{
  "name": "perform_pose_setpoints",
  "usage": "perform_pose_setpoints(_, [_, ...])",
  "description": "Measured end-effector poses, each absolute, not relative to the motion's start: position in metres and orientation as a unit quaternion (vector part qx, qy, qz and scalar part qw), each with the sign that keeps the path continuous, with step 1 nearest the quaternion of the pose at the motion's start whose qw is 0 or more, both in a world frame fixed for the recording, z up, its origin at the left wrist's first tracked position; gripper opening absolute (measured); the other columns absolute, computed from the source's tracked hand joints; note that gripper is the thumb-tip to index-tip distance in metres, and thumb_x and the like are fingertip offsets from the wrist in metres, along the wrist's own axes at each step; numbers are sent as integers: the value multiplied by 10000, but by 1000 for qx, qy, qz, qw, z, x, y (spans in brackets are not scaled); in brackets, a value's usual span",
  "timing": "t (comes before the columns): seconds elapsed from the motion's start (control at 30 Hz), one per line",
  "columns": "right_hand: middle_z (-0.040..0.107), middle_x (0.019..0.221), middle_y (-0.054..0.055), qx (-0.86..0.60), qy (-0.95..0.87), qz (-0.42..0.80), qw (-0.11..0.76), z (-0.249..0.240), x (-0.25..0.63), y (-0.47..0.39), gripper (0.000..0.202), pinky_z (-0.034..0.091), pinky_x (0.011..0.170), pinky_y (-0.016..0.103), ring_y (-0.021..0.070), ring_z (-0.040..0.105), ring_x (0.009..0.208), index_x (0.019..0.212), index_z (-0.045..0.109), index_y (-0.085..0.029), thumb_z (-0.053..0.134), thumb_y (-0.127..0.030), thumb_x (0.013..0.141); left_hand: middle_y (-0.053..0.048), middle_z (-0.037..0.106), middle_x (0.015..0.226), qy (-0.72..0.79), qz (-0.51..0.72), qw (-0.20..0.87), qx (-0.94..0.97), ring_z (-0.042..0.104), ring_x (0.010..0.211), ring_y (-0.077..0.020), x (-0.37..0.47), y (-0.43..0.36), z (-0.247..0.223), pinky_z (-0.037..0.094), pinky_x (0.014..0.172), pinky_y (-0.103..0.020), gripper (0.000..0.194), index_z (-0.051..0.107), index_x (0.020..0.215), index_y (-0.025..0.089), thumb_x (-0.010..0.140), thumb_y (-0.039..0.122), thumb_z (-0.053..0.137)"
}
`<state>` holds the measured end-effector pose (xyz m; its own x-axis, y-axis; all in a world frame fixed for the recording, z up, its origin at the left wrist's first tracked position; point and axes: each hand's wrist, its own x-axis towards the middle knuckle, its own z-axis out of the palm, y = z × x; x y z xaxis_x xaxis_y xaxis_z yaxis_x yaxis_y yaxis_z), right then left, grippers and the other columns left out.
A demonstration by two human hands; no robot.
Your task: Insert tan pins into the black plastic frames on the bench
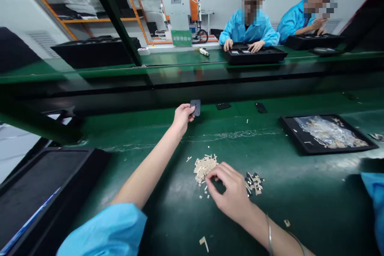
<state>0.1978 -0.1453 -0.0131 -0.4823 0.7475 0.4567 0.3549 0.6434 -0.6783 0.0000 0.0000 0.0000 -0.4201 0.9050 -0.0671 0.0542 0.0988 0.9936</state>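
Observation:
My left hand point(182, 117) reaches forward across the green table point(300, 192) and pinches a small flat grey plate point(196, 107) near the far edge. My right hand point(230, 193) rests closer to me, fingers curled down onto the table beside a pile of small beige pieces point(204, 166); whether it grips one is hidden. A smaller cluster of dark and beige pieces point(255, 183) lies just right of that hand. Both my sleeves are blue.
A black tray point(291, 136) with a clear bag of beige parts sits at right. A large black tray point(45, 192) lies at left. Two dark plates point(223, 106) point(261, 107) lie at the far edge. Two people in blue work at black trays point(255, 54) beyond.

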Motion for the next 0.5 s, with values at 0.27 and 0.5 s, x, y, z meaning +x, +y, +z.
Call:
perform_pose_setpoints(0.27, [569, 671, 0, -369, -608, 590, 382, -1, 198, -145, 117, 377, 472, 212, 108, 504, 566, 714, 559, -185, 609, -271, 775, 24, 524, 744, 407, 557, 624, 368, 445, 528, -65, 37, -177, -17, 325, 368, -133, 279, 415, 884, 189, 750, 265, 646])
perform_pose_setpoints(0.5, [579, 698, 5, -385, -595, 604, 363, -11, 193, -148, 128, 377, 474, 203, 111, 526, 606, 721, 567, -188, 633, -284, 773, 23, 514, 694, 440, 554, 605, 366, 447, 600, -66, 51, -206, -22, 370, 502, -148, 222, 436, 767, 154, 776, 264, 628])
